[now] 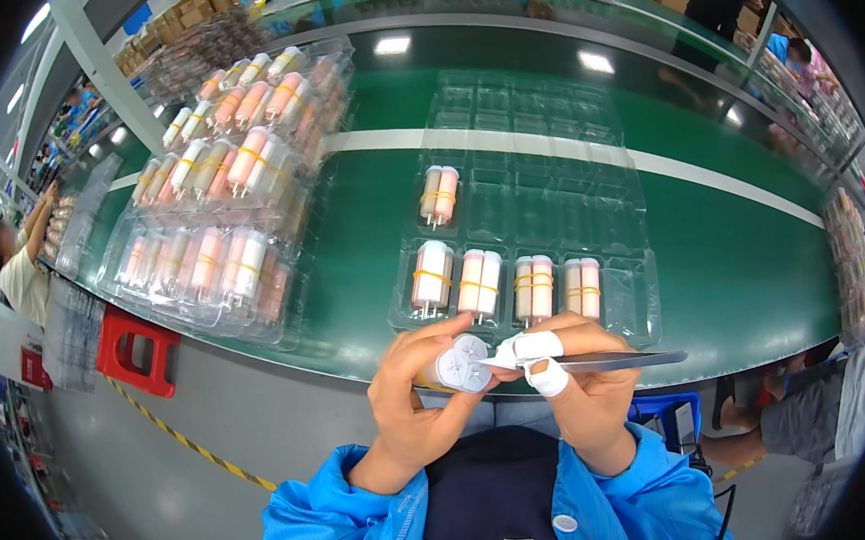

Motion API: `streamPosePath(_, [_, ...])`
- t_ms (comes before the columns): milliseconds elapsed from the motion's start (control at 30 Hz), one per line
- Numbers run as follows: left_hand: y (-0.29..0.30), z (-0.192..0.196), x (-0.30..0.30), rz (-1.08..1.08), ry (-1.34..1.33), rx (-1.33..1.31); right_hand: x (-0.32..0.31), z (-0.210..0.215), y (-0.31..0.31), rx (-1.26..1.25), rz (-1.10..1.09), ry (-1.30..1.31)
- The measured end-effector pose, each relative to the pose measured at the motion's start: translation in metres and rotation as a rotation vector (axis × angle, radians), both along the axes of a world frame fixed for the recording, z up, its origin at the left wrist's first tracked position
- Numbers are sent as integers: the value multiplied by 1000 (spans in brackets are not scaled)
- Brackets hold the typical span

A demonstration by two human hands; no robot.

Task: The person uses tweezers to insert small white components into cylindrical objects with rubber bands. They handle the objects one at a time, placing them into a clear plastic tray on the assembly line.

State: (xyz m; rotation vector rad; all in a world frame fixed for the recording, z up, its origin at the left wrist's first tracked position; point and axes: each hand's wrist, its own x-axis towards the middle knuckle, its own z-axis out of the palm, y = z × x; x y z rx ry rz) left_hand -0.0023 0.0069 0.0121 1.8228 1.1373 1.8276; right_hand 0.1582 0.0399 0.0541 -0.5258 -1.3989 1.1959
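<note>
Close to my body, past the table's near edge, my left hand (411, 392) is wrapped round a bundle of tubes with pale round ends (463, 364) turned up toward me. My right hand (586, 380) has white tape or covers on its thumb and forefinger. Those two fingers pinch a slim, flat metal tool (624, 361), its broad end pointing right. Its other end is hidden by the fingers, close beside the bundle's ends. Just beyond my hands lies a clear plastic tray (645, 300), holding several pink and white tube bundles (478, 282) with yellow bands.
Stacked clear trays full of similar tube bundles (206, 261) stand at left on the green table (744, 278). A red stool (137, 353) is on the floor at left, a blue bin (668, 409) at right. Other people are at the left, right and far side.
</note>
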Motion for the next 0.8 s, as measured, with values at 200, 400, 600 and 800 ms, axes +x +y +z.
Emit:
streamPosePath(200, [-11, -10, 10, -206, -100, -133, 4, -2, 2, 41, -113, -59])
streamPosePath(400, [-12, -13, 14, -80, 8, -133, 12, 6, -2, 188, -138, -174])
streamPosePath(600, [-7, -16, 15, -102, -15, -47, 11, 9, -2, 224, -108, -229])
streamPosePath(800, [-2, -25, 14, -98, -63, 52, 10, 11, -4, 225, -82, -282])
